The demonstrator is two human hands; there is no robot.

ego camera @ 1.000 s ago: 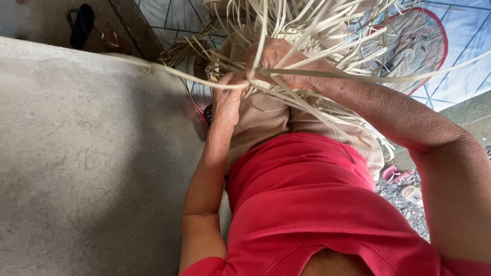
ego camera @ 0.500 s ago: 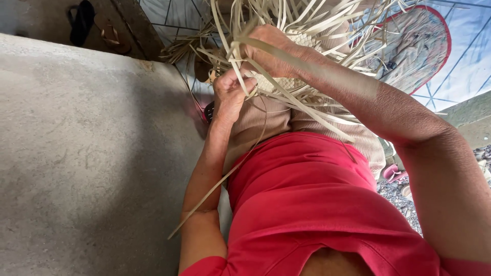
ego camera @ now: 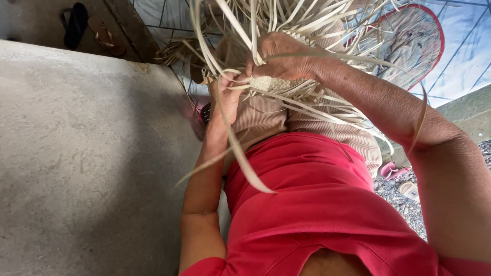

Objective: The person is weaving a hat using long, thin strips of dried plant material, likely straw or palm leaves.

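The person is plaiting a bundle of pale, flat straw-coloured strips (ego camera: 286,30) over their lap, and both hands meet at the small woven patch of pale plaited strips (ego camera: 266,83) in the middle of the picture, just above the ribbed beige trousers (ego camera: 266,120).

To my eye, doing this step well means keeping the woven patch pinched flat so the plait stays tight, and drawing only 1 strip at a time across its neighbours, snug but not so hard that it creases or splits. The many loose ends fanning up and away could tangle, so the working strip is best kept apart from the rest.

The right hand (ego camera: 286,59) comes in from the right on a long bare forearm, knuckles up, fingers curled shut over the far edge of the patch and the strips rising from it. The left hand (ego camera: 227,97) rises from below on a bent arm, wrist cocked back, its fingers closed on a few strips at the near left edge of the patch. 1 long loose strip (ego camera: 240,153) hangs down from there across the red shirt (ego camera: 327,204).

To the left lies a grey concrete slab (ego camera: 87,153), with a black sandal (ego camera: 75,23) at the far left.
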